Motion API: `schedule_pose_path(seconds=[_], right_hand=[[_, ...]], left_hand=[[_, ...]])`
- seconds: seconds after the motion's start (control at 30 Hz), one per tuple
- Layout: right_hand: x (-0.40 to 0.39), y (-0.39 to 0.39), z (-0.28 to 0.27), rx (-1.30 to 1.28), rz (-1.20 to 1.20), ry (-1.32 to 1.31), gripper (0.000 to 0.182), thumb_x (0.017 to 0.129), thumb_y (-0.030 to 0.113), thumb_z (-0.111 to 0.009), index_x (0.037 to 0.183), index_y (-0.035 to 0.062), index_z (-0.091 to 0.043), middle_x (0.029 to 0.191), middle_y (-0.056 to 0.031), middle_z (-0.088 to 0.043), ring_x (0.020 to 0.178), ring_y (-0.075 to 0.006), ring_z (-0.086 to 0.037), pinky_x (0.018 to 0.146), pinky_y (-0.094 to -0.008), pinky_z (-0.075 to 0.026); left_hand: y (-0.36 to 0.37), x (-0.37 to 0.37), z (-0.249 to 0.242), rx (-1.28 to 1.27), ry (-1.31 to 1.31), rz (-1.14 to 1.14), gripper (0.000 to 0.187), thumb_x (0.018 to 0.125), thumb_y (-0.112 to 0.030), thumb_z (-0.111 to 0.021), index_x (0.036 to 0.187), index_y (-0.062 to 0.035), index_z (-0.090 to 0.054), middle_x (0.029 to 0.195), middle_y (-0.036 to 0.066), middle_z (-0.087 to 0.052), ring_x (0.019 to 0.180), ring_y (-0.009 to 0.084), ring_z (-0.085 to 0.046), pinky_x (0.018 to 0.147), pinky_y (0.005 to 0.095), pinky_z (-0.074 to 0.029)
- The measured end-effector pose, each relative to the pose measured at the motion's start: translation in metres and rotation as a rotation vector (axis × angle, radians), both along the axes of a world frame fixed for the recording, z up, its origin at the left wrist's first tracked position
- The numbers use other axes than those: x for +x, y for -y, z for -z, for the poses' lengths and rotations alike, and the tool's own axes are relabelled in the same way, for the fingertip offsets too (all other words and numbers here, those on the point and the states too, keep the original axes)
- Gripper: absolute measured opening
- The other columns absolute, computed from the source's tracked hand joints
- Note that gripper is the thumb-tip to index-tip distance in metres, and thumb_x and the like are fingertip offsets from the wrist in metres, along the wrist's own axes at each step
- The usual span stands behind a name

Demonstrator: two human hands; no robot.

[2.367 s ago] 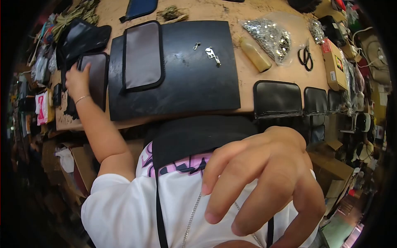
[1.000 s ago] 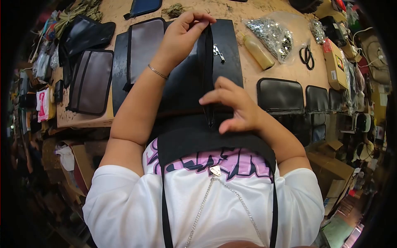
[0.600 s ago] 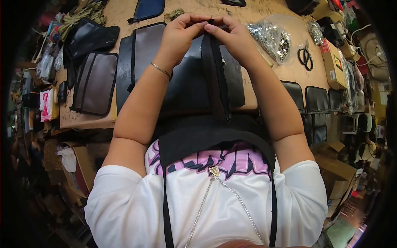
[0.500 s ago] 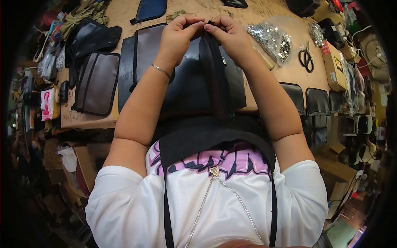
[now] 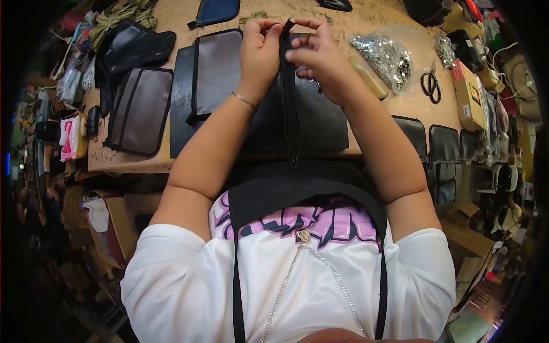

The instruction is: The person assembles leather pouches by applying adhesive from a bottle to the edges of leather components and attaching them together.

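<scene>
A narrow black zippered piece stands on edge above a black sheet on the table. My left hand pinches its far end, thumb and fingers pressed together. On the other side of the piece, my right hand has its fingers spread beside the upper part, near a small metal zipper pull; it grips nothing that I can see. A grey pouch with black edging lies left of my left hand. Another grey pouch sits farther left.
A plastic bag of metal zipper parts and black scissors lie to the right, near a cardboard box. Black pouches line the table's right front edge. A black folded pouch and blue pouch are at the back left.
My right hand's fingers have come off the piece's tip and spread apart. The piece now looks narrower, turned more edge-on. The whole view has shifted slightly.
</scene>
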State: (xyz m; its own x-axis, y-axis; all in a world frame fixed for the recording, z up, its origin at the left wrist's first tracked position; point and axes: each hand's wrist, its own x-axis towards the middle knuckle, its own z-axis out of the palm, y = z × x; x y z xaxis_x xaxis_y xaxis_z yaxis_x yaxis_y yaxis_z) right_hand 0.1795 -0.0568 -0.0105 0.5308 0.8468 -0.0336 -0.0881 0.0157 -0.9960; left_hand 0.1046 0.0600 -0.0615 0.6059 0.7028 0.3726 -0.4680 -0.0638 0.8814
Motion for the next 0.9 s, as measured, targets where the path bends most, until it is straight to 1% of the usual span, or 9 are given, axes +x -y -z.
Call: schedule_pose_path(seconds=[0.1,0.33,0.4,0.6,0.63,0.67,0.77,0.87,0.9], right_hand=[[0.009,-0.003,-0.004,0.046,0.019,-0.055,0.037,0.094,0.022,-0.066,0.125,0.0090,-0.049,0.099,-0.0015,-0.060,0.083,-0.0091,-0.058,0.070,-0.0262,-0.050],[0.011,-0.007,0.009,0.065,0.054,-0.066,0.030,0.095,0.020,-0.063,0.120,0.0077,-0.052,0.102,-0.0016,-0.060,0.083,-0.0067,-0.057,0.071,-0.0260,-0.050],[0.012,-0.011,0.012,0.097,0.083,-0.020,0.029,0.093,0.016,-0.062,0.118,0.0063,-0.052,0.099,-0.0042,-0.060,0.084,-0.0084,-0.056,0.069,-0.0272,-0.050],[0.004,-0.007,0.017,-0.028,0.048,0.297,0.067,0.074,0.006,-0.070,0.132,0.0105,-0.038,0.098,-0.0060,-0.049,0.082,-0.0139,-0.053,0.064,-0.0261,-0.048],[0.003,-0.002,0.015,-0.107,-0.008,0.255,0.081,0.068,0.003,-0.070,0.139,0.0149,-0.031,0.097,-0.0061,-0.043,0.082,-0.0164,-0.052,0.065,-0.0285,-0.049],[-0.005,0.006,0.013,-0.165,-0.084,0.148,0.091,0.067,0.001,-0.069,0.145,0.0150,-0.025,0.100,-0.0075,-0.044,0.082,-0.0168,-0.050,0.071,-0.0313,-0.050],[-0.036,0.039,0.038,-0.051,-0.376,0.476,0.102,0.075,0.000,-0.073,0.154,0.0114,-0.008,0.137,-0.0179,-0.042,0.120,-0.0291,-0.054,0.097,-0.0360,-0.047],[-0.071,0.070,0.032,-0.031,-0.365,0.403,0.100,0.082,0.007,-0.073,0.154,0.0054,-0.003,0.144,-0.0222,-0.041,0.133,-0.0295,-0.047,0.109,-0.0367,-0.038],[-0.072,0.077,0.022,-0.105,-0.368,0.419,0.092,0.083,0.004,-0.070,0.153,0.0053,-0.009,0.138,-0.0229,-0.047,0.131,-0.0317,-0.050,0.107,-0.0359,-0.040]], left_hand=[[0.004,0.001,-0.001,0.071,0.037,0.041,0.011,0.100,-0.010,-0.057,0.108,-0.0028,-0.054,0.099,0.007,-0.063,0.091,0.0105,-0.059,0.081,0.0243,-0.049],[0.018,0.001,0.003,0.042,0.029,-0.023,0.011,0.100,-0.010,-0.057,0.107,-0.0025,-0.054,0.098,0.006,-0.062,0.090,0.0114,-0.059,0.081,0.0247,-0.048],[0.015,0.005,0.011,0.166,0.006,-0.100,0.013,0.102,-0.011,-0.055,0.111,-0.0032,-0.052,0.100,0.006,-0.063,0.089,0.0099,-0.060,0.079,0.0233,-0.050],[0.008,0.009,0.022,0.193,0.008,-0.213,0.012,0.103,-0.012,-0.052,0.110,-0.0036,-0.049,0.101,0.009,-0.064,0.086,0.0127,-0.062,0.079,0.0248,-0.052],[0.005,0.007,0.022,0.162,0.003,-0.197,0.011,0.103,-0.012,-0.052,0.110,-0.0036,-0.049,0.100,0.010,-0.064,0.086,0.0136,-0.063,0.079,0.0253,-0.053],[0.001,0.005,0.020,0.084,0.042,-0.154,0.011,0.104,-0.012,-0.051,0.110,-0.0035,-0.048,0.100,0.010,-0.064,0.086,0.0146,-0.064,0.079,0.0262,-0.053],[-0.007,-0.001,-0.002,-0.100,0.147,-0.079,0.011,0.104,-0.012,-0.049,0.109,-0.0030,-0.047,0.101,0.013,-0.066,0.085,0.0185,-0.067,0.079,0.0292,-0.056],[-0.009,-0.015,-0.003,-0.152,0.083,-0.024,0.010,0.103,-0.010,-0.051,0.108,-0.0024,-0.048,0.103,0.013,-0.066,0.087,0.0187,-0.067,0.081,0.0287,-0.056],[-0.006,-0.018,-0.002,-0.087,0.073,-0.033,0.011,0.101,-0.009,-0.054,0.109,-0.0025,-0.049,0.103,0.012,-0.066,0.089,0.0170,-0.066,0.083,0.0277,-0.055]])
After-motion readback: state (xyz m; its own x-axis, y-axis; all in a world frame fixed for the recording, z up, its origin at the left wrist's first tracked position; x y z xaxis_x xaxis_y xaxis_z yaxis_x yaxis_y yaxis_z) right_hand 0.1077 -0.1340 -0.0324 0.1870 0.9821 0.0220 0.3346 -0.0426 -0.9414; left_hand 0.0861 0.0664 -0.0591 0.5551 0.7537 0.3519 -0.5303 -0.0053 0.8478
